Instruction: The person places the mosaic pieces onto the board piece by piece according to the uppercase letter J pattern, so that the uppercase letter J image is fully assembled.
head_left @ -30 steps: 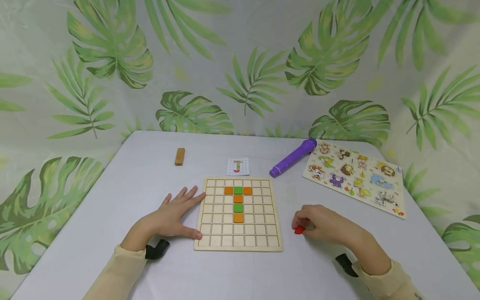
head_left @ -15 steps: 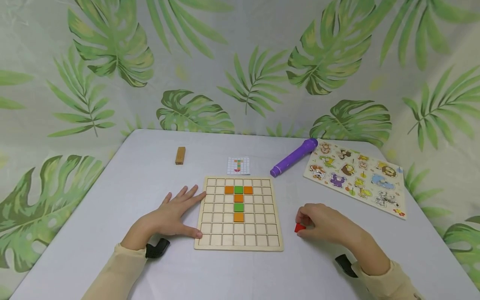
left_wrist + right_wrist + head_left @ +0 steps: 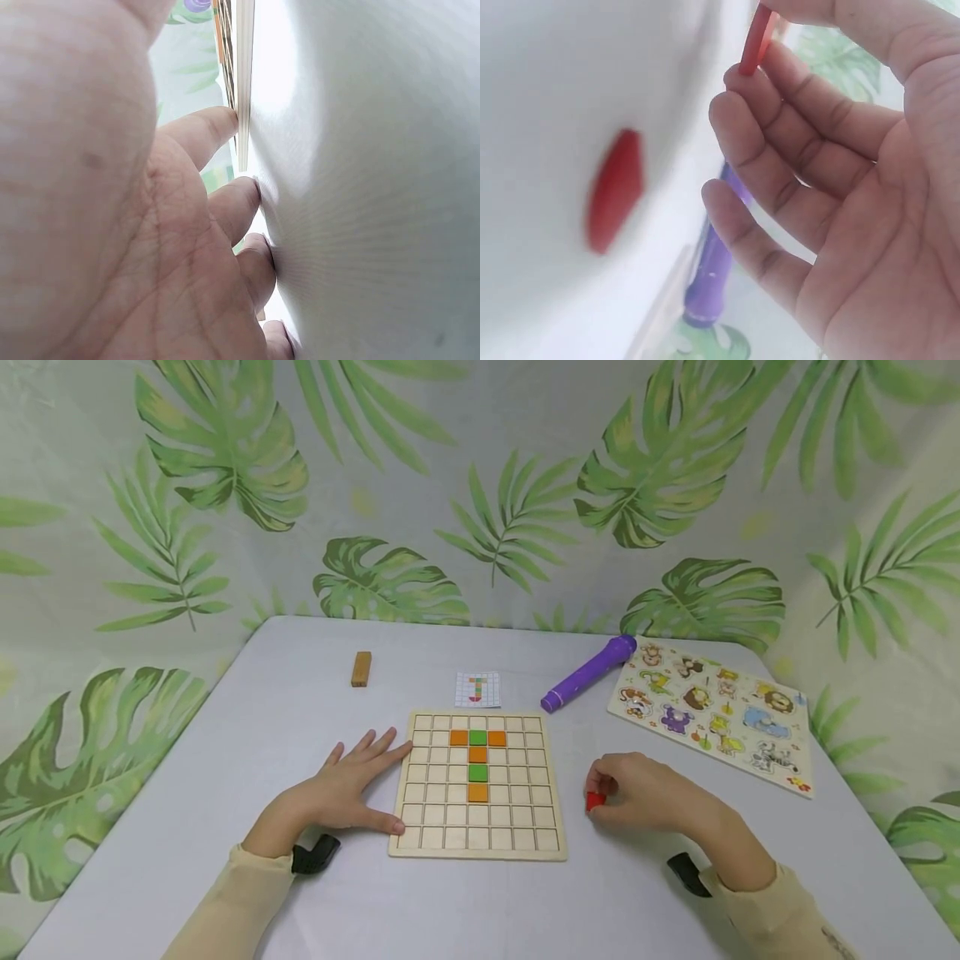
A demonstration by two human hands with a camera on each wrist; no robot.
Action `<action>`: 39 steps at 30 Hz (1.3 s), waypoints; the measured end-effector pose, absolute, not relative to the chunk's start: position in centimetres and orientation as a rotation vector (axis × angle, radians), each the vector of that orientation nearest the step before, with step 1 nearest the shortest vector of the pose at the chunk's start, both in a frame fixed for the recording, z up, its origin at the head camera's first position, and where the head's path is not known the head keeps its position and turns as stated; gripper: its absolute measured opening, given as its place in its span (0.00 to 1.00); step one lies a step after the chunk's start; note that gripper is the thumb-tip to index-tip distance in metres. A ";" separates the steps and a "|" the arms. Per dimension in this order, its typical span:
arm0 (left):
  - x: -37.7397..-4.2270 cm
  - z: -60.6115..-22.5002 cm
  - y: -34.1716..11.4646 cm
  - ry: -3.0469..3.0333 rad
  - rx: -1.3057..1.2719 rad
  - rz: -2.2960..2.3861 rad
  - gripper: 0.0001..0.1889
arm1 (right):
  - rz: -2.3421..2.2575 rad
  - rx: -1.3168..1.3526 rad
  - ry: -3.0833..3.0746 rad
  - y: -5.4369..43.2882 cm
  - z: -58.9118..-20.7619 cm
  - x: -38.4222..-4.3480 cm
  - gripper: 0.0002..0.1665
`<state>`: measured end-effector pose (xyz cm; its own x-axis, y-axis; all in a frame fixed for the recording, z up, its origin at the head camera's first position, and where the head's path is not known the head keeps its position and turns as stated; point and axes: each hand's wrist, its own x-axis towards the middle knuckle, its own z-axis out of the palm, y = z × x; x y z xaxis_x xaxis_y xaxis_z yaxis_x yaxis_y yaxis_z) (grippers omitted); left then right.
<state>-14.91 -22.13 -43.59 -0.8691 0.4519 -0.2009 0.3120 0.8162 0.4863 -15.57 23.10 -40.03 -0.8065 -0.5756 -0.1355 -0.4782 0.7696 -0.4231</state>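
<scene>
My left hand [image 3: 341, 789] lies spread at the left side of a wooden grid board [image 3: 442, 850], thumb and index fingertip at its edge. In the left wrist view the fingertips rest on the tabletop and against the board's edge [image 3: 244, 90]. Orange and green square tiles [image 3: 477, 773] form a T on the board. Right of the board, my right hand [image 3: 645, 793] pinches a small flat red piece [image 3: 758, 39] between thumb and fingers. A second red piece [image 3: 616, 193], with one curved side, lies on the table below; my right hand hides it in the head view.
A small pattern card [image 3: 477, 690] lies behind the board. A purple microphone-shaped toy [image 3: 588, 674] and an animal puzzle board [image 3: 705, 718] are at the back right. A small wooden block [image 3: 361, 669] stands at the back left.
My right hand has picked up the red piece and moved slightly up and left in the head view. The left hand has stayed at the board's edge.
</scene>
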 end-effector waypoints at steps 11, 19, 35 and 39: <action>-15.0 -43.4 -22.1 2.686 0.596 0.660 0.64 | -0.572 -0.944 2.657 19.6 -38.5 -16.7 0.09; -15.1 -43.4 -22.1 2.682 0.597 0.660 0.64 | -0.562 -1.019 2.612 16.5 -38.3 -17.3 0.10; -15.1 -43.7 -22.1 2.690 0.596 0.650 0.64 | -0.480 -1.155 2.546 10.9 -39.1 -16.7 0.10; -15.1 -43.7 -22.1 2.690 0.592 0.655 0.64 | -0.448 -1.229 2.555 10.2 -39.3 -16.6 0.10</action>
